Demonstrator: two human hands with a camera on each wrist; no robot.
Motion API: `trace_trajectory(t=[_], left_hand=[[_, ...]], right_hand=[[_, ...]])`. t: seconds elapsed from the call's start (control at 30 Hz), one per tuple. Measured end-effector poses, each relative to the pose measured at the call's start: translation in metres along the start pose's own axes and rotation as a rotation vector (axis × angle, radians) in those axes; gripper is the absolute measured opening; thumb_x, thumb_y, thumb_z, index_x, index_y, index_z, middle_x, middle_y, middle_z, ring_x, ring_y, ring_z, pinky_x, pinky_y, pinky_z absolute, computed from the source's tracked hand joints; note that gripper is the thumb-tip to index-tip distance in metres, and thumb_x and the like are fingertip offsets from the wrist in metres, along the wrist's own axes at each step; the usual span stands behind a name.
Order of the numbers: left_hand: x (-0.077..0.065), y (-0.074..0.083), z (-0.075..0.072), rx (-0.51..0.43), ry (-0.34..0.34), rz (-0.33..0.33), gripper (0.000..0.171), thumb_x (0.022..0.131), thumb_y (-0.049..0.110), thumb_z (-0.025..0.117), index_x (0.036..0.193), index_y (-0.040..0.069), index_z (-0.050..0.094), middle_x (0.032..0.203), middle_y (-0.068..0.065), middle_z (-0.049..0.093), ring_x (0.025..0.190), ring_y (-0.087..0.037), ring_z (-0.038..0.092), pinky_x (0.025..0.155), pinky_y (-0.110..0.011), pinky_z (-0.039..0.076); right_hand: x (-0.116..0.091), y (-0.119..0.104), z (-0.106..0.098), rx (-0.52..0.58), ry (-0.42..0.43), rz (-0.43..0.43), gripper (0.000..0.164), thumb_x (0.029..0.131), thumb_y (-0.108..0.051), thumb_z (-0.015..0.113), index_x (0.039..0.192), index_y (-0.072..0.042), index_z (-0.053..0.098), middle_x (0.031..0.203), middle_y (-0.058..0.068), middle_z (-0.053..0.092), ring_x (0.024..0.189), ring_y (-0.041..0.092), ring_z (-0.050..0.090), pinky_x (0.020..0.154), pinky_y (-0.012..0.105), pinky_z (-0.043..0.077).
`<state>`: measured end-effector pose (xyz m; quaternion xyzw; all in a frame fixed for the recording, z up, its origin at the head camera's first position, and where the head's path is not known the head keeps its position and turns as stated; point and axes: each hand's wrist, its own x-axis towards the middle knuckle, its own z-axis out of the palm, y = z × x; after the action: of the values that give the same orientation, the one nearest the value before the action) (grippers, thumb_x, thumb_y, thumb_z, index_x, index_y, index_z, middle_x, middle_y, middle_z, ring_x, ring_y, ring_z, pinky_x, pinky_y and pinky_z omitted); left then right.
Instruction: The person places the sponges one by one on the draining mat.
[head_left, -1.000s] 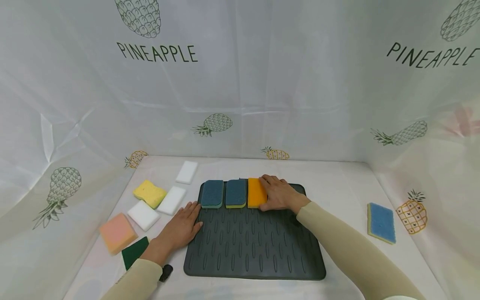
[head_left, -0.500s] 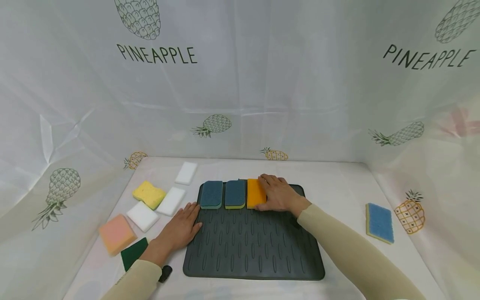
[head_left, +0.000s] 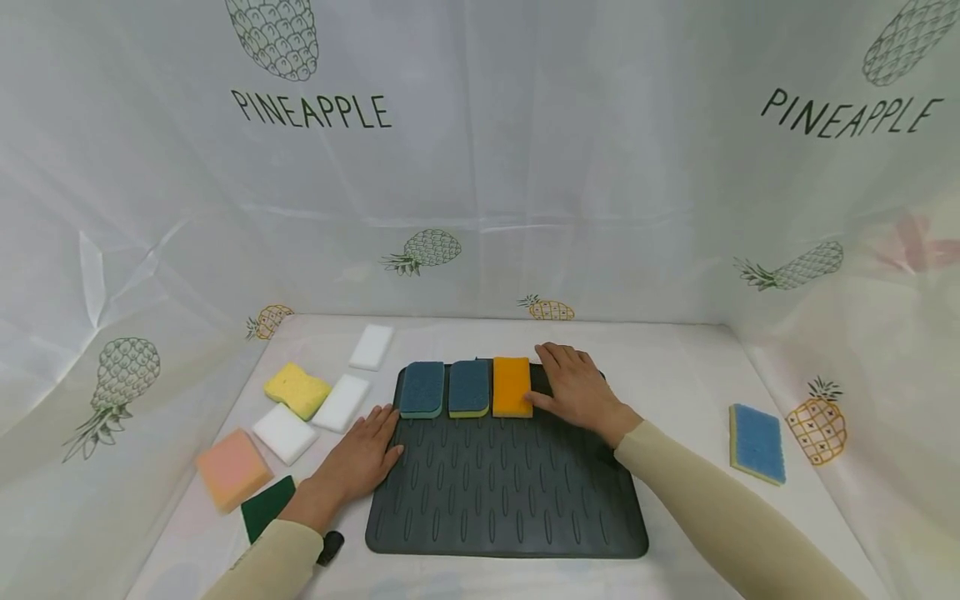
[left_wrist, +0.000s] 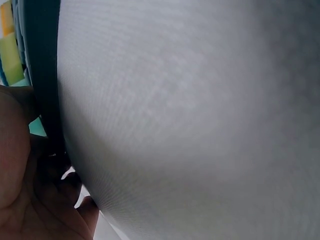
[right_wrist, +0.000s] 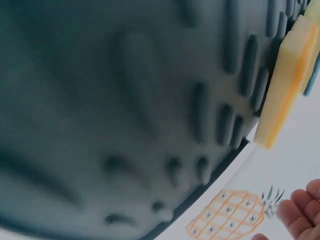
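On the dark ribbed mat point(head_left: 495, 492), two blue-topped sponges point(head_left: 422, 388) and an orange-topped sponge point(head_left: 512, 387) form a row along the far edge. Just right of the orange one is my right hand point(head_left: 583, 396), fingers extended, its thumb at the sponge's right side; whether it touches cannot be told. The right wrist view shows that sponge point(right_wrist: 286, 85) side-on, with fingers point(right_wrist: 302, 212) apart from it. My left hand point(head_left: 357, 458) rests by the mat's left edge with its fingers stretched out. In the left wrist view the left hand point(left_wrist: 35, 185) is dark and partly cropped.
Left of the mat lie several white pads point(head_left: 341, 403), a yellow sponge point(head_left: 297, 391), a peach sponge block point(head_left: 233, 471) and a dark green pad point(head_left: 267, 508). A blue sponge point(head_left: 757, 444) lies far right. A pineapple-printed sheet point(head_left: 585, 167) hangs behind and around the table.
My right hand has let go of the orange-topped sponge and shifted right, leaving it in the row. The left hand stays in place.
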<state>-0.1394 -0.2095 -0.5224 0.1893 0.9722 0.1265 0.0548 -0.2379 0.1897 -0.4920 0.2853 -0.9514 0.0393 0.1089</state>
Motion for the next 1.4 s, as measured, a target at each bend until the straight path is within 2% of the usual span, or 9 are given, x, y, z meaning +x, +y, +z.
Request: trace_trajectory(t=[0.1, 0.27, 0.43, 0.53, 0.67, 0.77, 0.87, 1.13, 1.4], left_hand=[[0.0, 0.0, 0.0, -0.004, -0.003, -0.001, 0.063, 0.11, 0.027, 0.057, 0.157, -0.01, 0.039, 0.164, -0.03, 0.038, 0.155, -0.048, 0.032, 0.124, -0.062, 0.032], [0.001, -0.001, 0.001, -0.005, 0.005, 0.009, 0.063, 0.109, 0.027, 0.058, 0.157, -0.01, 0.04, 0.163, -0.031, 0.039, 0.154, -0.049, 0.034, 0.124, -0.063, 0.033], [0.003, -0.002, 0.002, -0.008, 0.007, 0.007, 0.064, 0.109, 0.028, 0.058, 0.158, -0.01, 0.039, 0.164, -0.031, 0.038, 0.155, -0.048, 0.033, 0.124, -0.062, 0.032], [0.003, -0.002, 0.002, -0.01, 0.011, 0.009, 0.064, 0.109, 0.028, 0.058, 0.158, -0.009, 0.039, 0.164, -0.03, 0.038, 0.155, -0.048, 0.033, 0.124, -0.062, 0.032], [0.003, -0.002, 0.003, -0.014, 0.02, 0.014, 0.064, 0.109, 0.027, 0.058, 0.157, -0.01, 0.04, 0.164, -0.031, 0.038, 0.155, -0.048, 0.033, 0.124, -0.063, 0.032], [0.003, -0.002, 0.003, -0.012, 0.016, 0.012, 0.064, 0.109, 0.028, 0.058, 0.158, -0.009, 0.039, 0.164, -0.031, 0.038, 0.155, -0.048, 0.033, 0.124, -0.063, 0.032], [0.004, -0.003, 0.003, -0.007, 0.009, 0.007, 0.064, 0.109, 0.028, 0.058, 0.158, -0.009, 0.039, 0.164, -0.03, 0.037, 0.155, -0.048, 0.032, 0.124, -0.062, 0.032], [0.003, -0.002, 0.002, 0.006, 0.02, 0.002, 0.064, 0.109, 0.029, 0.058, 0.157, -0.01, 0.04, 0.163, -0.031, 0.039, 0.154, -0.048, 0.034, 0.123, -0.062, 0.034], [0.002, -0.002, 0.003, 0.009, 0.011, 0.002, 0.064, 0.11, 0.029, 0.057, 0.157, -0.01, 0.04, 0.164, -0.03, 0.038, 0.155, -0.048, 0.034, 0.123, -0.062, 0.034]], right_hand=[[-0.01, 0.009, -0.005, -0.003, 0.061, -0.004, 0.081, 0.099, -0.054, 0.069, 0.153, 0.002, 0.048, 0.148, 0.022, 0.055, 0.134, 0.041, 0.055, 0.109, 0.06, 0.049], [-0.032, 0.028, -0.014, -0.033, 0.114, -0.018, 0.072, 0.1, -0.047, 0.07, 0.149, 0.003, 0.052, 0.143, 0.022, 0.058, 0.131, 0.041, 0.057, 0.107, 0.06, 0.049], [-0.057, 0.05, -0.021, -0.092, 0.185, -0.069, 0.067, 0.099, -0.045, 0.071, 0.142, 0.005, 0.058, 0.136, 0.022, 0.062, 0.125, 0.041, 0.059, 0.102, 0.06, 0.052], [-0.076, 0.065, -0.022, -0.116, 0.234, -0.097, 0.065, 0.106, -0.051, 0.058, 0.138, 0.006, 0.059, 0.131, 0.023, 0.063, 0.121, 0.042, 0.061, 0.097, 0.06, 0.052], [-0.102, 0.087, -0.026, -0.152, 0.297, -0.117, 0.075, 0.112, -0.058, 0.033, 0.133, 0.008, 0.062, 0.124, 0.025, 0.065, 0.114, 0.044, 0.063, 0.091, 0.062, 0.053], [-0.123, 0.103, -0.032, -0.173, 0.325, -0.128, 0.079, 0.112, -0.06, 0.028, 0.129, 0.009, 0.064, 0.12, 0.026, 0.066, 0.11, 0.045, 0.064, 0.087, 0.063, 0.053], [-0.145, 0.118, -0.041, -0.19, 0.319, -0.139, 0.08, 0.112, -0.06, 0.028, 0.126, 0.01, 0.065, 0.118, 0.026, 0.067, 0.108, 0.046, 0.064, 0.087, 0.063, 0.052], [-0.204, 0.16, -0.065, -0.251, 0.224, -0.113, 0.088, 0.11, -0.066, 0.018, 0.124, 0.008, 0.065, 0.118, 0.023, 0.068, 0.107, 0.047, 0.063, 0.087, 0.064, 0.051], [-0.251, 0.185, -0.073, -0.277, 0.155, -0.062, 0.095, 0.107, -0.073, 0.014, 0.123, 0.005, 0.066, 0.116, 0.02, 0.068, 0.106, 0.043, 0.062, 0.084, 0.064, 0.05]])
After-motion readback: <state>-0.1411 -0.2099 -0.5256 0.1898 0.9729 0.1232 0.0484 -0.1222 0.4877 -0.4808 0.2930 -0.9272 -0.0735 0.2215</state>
